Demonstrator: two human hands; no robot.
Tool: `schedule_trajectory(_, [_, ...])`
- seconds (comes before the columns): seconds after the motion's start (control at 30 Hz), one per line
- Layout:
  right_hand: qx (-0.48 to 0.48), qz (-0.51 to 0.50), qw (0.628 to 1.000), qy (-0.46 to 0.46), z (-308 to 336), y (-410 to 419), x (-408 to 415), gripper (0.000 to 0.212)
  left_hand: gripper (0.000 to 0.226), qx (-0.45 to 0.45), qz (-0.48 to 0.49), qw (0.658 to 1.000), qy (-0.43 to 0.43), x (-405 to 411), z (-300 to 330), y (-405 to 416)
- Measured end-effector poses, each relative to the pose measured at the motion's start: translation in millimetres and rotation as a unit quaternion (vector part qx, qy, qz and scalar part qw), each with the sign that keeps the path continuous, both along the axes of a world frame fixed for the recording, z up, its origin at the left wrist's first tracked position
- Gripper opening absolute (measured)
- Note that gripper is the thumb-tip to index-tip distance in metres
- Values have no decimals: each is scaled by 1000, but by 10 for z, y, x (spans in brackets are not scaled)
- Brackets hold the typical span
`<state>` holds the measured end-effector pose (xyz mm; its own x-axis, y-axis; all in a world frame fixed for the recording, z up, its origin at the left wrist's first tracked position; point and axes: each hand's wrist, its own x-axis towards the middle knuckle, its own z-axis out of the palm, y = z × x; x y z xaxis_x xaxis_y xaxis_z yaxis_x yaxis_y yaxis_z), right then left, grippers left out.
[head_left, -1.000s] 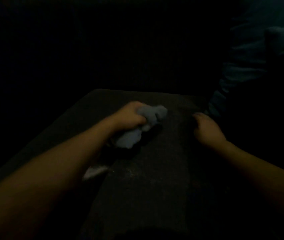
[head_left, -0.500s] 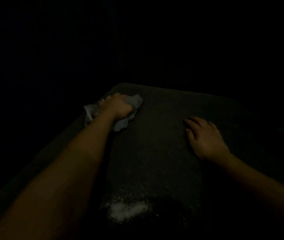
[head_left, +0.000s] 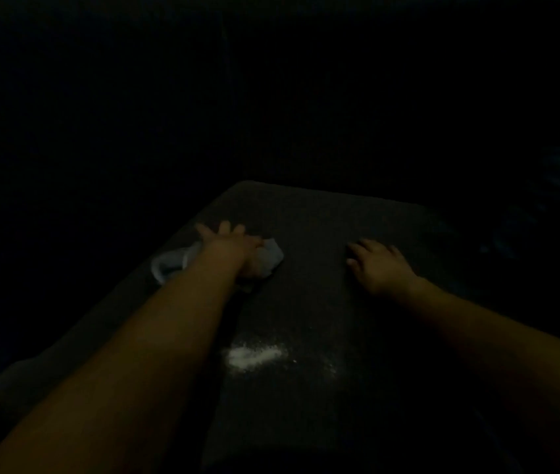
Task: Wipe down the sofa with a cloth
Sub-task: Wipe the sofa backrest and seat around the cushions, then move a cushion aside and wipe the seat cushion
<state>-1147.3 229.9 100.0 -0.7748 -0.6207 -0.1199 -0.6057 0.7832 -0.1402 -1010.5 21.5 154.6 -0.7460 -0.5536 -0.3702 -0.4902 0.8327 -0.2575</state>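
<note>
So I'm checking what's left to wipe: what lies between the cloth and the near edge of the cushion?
In the head view, a white powdery patch lies on the sofa cushion, nearer than the cloth under the left hand.

Dimly lit head view. Two bare forearms, sleeveless as far as the frame shows, end in the bare left hand (head_left: 234, 248) and bare right hand (head_left: 379, 268); no glove, watch or ring is discernible.

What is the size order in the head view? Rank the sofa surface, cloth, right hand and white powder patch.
1. sofa surface, by far the largest.
2. cloth and right hand: look alike; the left hand covers part of the cloth, so no ranking.
3. white powder patch, smallest, though nearer the camera.
</note>
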Motion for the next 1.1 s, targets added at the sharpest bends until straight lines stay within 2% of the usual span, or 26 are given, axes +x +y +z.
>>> schedule_trajectory(0.07, [-66,-23,998,1,394,270,125,48,86,-76,-32,995,-58,-243,264,410])
schedule_trajectory(0.13, [-161,-46,986,21,855,735,226,43,85,-69,-69,995,-29,-449,388,860])
schedule_trajectory(0.23, [-209,-35,971,111,1480,1620,316,42,65,74,-93,991,62,-590,413,1379])
schedule_trajectory(0.3, [-222,-30,960,171,1767,2205,349,43,47,175,-86,973,126,-648,498,1711])
schedule_trajectory(0.37, [-229,-37,944,236,1945,2740,357,41,34,285,-85,934,198,-765,646,2143])
schedule_trajectory(0.43, [-209,-67,924,314,2033,3258,300,40,28,379,-106,881,263,-910,892,2711])
schedule_trajectory(0.53, [-185,-195,892,363,2027,4015,114,55,34,485,-125,808,311,-1047,1207,3641])
schedule_trajectory(0.63, [-170,-387,861,283,1900,4688,-37,76,44,595,-38,742,307,-1156,1198,4346])
schedule_trajectory(0.67, [-185,-436,849,233,1832,4866,-71,86,58,623,8,713,322,-1186,1158,4506])
schedule_trajectory(0.73, [-274,-491,820,108,1682,5129,-128,109,92,646,96,666,360,-1221,1060,4725])
schedule_trajectory(0.8, [-385,-483,787,1,1520,5259,-199,122,107,658,146,630,386,-1230,944,4892])
schedule_trajectory(0.83, [-404,-466,787,-20,1473,5275,-216,117,113,660,163,619,394,-1218,897,4963])
schedule_trajectory(0.9, [-392,-453,801,-2,1474,5286,-241,85,112,647,155,611,429,-1186,851,5094])
schedule_trajectory(0.97, [-384,-465,796,51,1559,5266,-243,45,87,620,144,605,478,-1162,862,5137])
schedule_trajectory(1.0, [-382,-474,789,80,1626,5240,-213,33,73,608,146,600,498,-1153,904,5125])
schedule_trajectory(1.1, [-402,-494,757,147,1785,5056,-100,28,47,592,144,578,544,-1158,1096,4961])
